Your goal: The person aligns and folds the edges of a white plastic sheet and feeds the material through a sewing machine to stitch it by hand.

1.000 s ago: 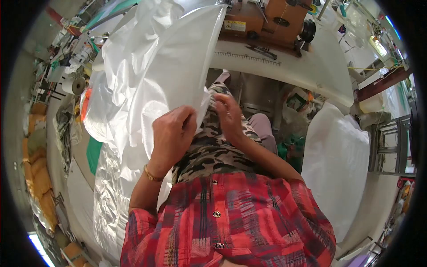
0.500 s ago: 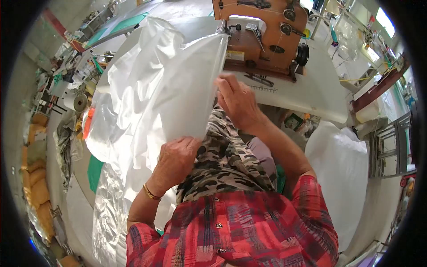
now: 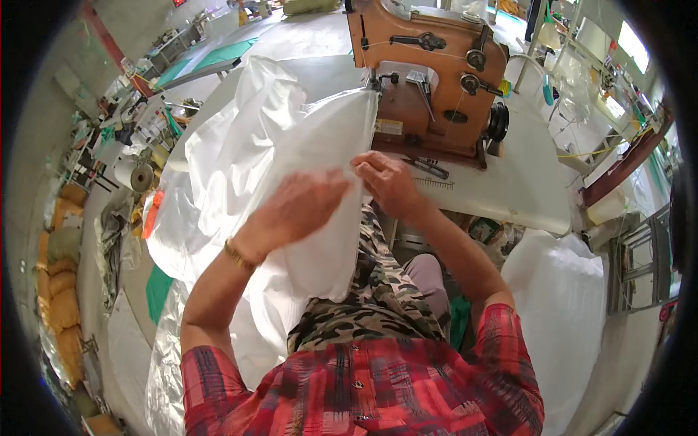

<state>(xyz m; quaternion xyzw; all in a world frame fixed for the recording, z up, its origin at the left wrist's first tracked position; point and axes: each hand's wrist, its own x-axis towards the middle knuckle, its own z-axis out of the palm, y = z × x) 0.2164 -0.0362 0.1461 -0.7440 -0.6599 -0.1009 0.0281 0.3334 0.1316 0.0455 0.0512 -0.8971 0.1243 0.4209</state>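
Note:
A large shiny white plastic sheet [image 3: 313,138] hangs over the table's left side and down across my lap, its top corner at the needle area of a brown sewing machine [image 3: 436,65]. My right hand [image 3: 387,182] pinches the sheet's right edge just below the machine, with thumb and fingers pressed together. My left hand [image 3: 302,206] is over the sheet, close to the right hand and blurred by motion. Whether its fingers grip the film cannot be made out.
On the white table [image 3: 509,189] lie dark scissors-like tools [image 3: 427,168] beside a printed ruler scale [image 3: 434,183]. More white material [image 3: 556,291] stands in a pile at the right. A roll [image 3: 142,176] and stacked yellow-brown bundles [image 3: 64,298] are at the left.
My left hand has left the sheet's lower edge near my lap and moved up towards my right hand. The right hand stays at the sheet's edge. The view has tilted upward slightly.

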